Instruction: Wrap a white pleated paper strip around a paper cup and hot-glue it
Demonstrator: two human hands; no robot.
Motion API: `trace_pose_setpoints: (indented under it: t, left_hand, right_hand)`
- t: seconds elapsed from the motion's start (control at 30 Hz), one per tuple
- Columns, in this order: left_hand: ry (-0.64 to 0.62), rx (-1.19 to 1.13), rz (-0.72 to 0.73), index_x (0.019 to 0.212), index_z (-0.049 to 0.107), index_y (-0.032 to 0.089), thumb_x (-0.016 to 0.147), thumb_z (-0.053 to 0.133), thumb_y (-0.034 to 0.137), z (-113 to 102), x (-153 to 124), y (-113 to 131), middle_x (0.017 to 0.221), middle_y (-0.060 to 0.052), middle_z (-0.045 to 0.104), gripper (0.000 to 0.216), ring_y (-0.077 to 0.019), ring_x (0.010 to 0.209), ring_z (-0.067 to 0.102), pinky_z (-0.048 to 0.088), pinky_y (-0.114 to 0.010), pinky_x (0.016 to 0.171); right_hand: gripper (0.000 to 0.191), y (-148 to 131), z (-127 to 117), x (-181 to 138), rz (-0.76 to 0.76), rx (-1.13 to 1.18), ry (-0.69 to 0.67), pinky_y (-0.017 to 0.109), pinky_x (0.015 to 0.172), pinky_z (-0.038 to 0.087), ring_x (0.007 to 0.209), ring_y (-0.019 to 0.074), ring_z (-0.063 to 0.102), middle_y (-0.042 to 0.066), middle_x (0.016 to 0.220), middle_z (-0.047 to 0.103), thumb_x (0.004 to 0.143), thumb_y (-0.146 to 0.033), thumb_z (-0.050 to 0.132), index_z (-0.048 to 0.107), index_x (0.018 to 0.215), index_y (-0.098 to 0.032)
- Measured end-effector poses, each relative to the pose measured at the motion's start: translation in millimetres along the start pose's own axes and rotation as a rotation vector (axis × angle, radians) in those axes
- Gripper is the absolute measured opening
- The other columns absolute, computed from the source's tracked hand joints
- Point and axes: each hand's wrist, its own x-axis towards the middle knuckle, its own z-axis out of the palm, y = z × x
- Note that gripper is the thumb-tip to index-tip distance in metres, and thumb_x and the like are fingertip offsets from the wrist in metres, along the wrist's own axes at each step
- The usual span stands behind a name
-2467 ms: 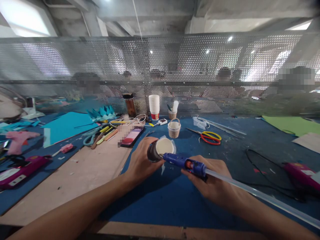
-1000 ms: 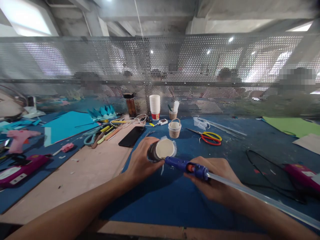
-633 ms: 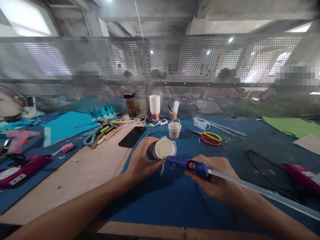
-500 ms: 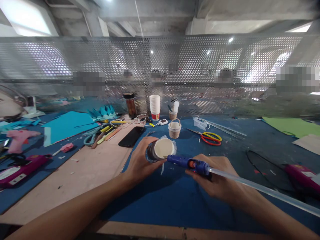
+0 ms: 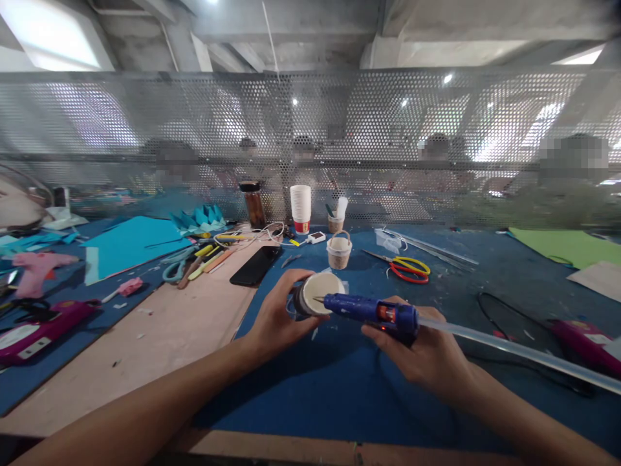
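Observation:
My left hand (image 5: 276, 317) is closed round a small dark cup (image 5: 315, 294) held on its side, its pale round base turned toward me. My right hand (image 5: 422, 353) grips a blue glue gun (image 5: 371, 310) whose metal tip sits against the cup's base. A long clear glue stick (image 5: 514, 353) trails out of the gun's back toward the right. Both hands hover just above the blue mat (image 5: 315, 395).
Beyond the hands stand a small cup with a handle (image 5: 338, 250), a stack of paper cups (image 5: 300, 207) and a bottle (image 5: 253, 203). Yellow-red scissors (image 5: 406, 266) lie right, a black phone (image 5: 255, 265) left. Pink glue guns (image 5: 33, 330) (image 5: 589, 340) flank the mat. A mesh screen (image 5: 310, 142) rises behind.
The gun has risen and its tip has moved from the cup's lower rim up onto the base. My left hand has tilted the cup a little.

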Motion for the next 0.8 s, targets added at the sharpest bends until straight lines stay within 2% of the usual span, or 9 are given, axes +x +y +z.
trace_pose_setpoints:
  t: [0.37, 0.8]
  left_hand:
    - [-0.030, -0.093, 0.007, 0.130, 0.051, 0.024, 0.078, 0.083, 0.026, 2.3, -1.3, 2.0, 0.125, -0.009, 0.062, 0.062, -0.0228, 0.115, 0.064, 0.057, -0.036, 0.095]
    - [-0.057, -0.120, 0.002, 0.132, 0.050, 0.025, 0.079, 0.081, 0.027, 1.5, -2.6, 3.9, 0.127, -0.010, 0.061, 0.062, -0.0247, 0.117, 0.063, 0.057, -0.039, 0.097]
  right_hand:
    - [0.025, 3.1, 7.7, -4.4, 0.079, 0.072, -0.014, 0.028, 0.060, 0.053, 0.060, 0.0179, 0.066, 0.002, 0.068, 0.072, 0.094, -0.046, 0.064, 0.069, 0.089, -0.021]
    - [0.027, 2.0, 7.3, -4.0, 0.088, 0.079, -0.053, 0.028, 0.058, 0.051, 0.059, 0.0175, 0.064, 0.002, 0.067, 0.070, 0.095, -0.045, 0.063, 0.066, 0.086, -0.021]
